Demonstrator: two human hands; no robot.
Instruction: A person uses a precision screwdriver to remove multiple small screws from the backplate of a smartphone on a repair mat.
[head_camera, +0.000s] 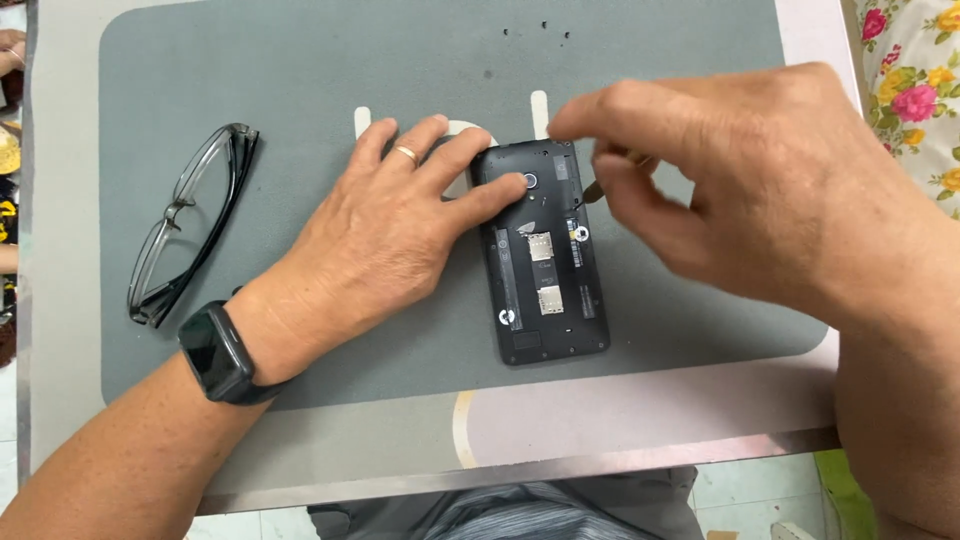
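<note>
A black phone (545, 290) with its back cover off lies face down on the grey mat (300, 70), its card slots showing. My left hand (390, 230) lies flat on the mat, fingers pressing on the phone's top left corner near the camera lens. It wears a ring, with a dark watch on the wrist. My right hand (740, 190) hovers over the phone's upper right edge, pinching a thin tool (592, 190) whose tip meets that edge. Most of the tool is hidden by my fingers.
A pair of grey-framed glasses (190, 225) lies folded on the mat at the left. Several tiny dark screws (545, 27) sit near the mat's far edge. The table's front edge (520, 470) runs close below the phone. Floral fabric (915, 90) shows at the right.
</note>
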